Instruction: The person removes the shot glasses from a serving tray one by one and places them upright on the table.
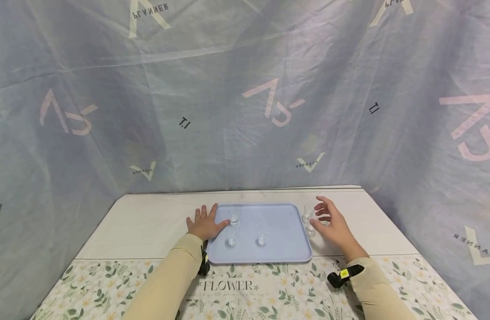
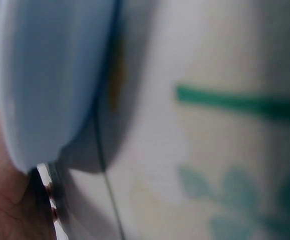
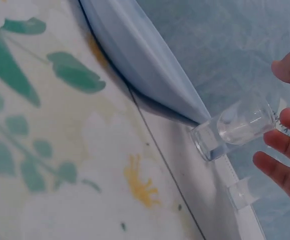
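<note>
My left hand [image 1: 205,226] rests at the left edge of the light blue tray [image 1: 281,231], fingers spread, thumb over the rim beside a small clear glass [image 1: 234,220]. Two more small glasses, one front left [image 1: 231,239] and one near the middle [image 1: 262,239], stand on the tray. Right of the tray, my right hand [image 1: 335,226] is beside several similar glasses. In the right wrist view, its thumb and fingers are spread apart near the top of the nearer clear glass [image 3: 230,129]; whether a fingertip touches it I cannot tell. Another glass [image 3: 242,194] stands beyond.
A white cloth with a flower-printed front part [image 1: 237,293] covers the table. Grey-blue printed sheeting [image 1: 213,98] hangs behind and at both sides. The left wrist view shows mostly the blurred tray edge [image 2: 49,80] and cloth.
</note>
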The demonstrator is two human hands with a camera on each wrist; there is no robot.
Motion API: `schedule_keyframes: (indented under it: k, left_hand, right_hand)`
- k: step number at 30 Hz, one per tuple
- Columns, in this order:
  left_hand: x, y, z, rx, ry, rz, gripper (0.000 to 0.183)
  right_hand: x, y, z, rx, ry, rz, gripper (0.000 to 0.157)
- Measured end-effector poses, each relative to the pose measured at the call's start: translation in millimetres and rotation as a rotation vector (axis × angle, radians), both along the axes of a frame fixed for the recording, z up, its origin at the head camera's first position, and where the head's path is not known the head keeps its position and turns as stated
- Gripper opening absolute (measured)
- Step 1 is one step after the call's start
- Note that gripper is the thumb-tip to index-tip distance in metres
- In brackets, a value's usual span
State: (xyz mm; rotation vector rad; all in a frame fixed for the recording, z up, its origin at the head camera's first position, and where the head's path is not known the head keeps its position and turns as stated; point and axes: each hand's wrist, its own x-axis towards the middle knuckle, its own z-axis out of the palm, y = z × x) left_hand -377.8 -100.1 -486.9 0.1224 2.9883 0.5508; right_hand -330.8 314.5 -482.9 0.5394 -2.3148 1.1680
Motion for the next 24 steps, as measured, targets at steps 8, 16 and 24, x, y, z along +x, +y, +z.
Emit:
schedule_keyframes:
  k: [8,16,24]
  left_hand:
    - [1.5,0,2.0,-0.002,-0.01,0.001,0.086]
    - [1.3,0,4.6,0.001,-0.012,0.005,0.086]
    - [-3.2,-1,-0.3,-0.003,-0.013,0.0,0.087]
  right_hand:
    - [-5.4,4,-1.2,-0.013,0.023,0.005,0.074]
    - [-6.4,-12,13.7,-0.022,0.099,0.013,0.074]
    - [8.8,-44,39.7,-0.059,0.145,0.028,0.067]
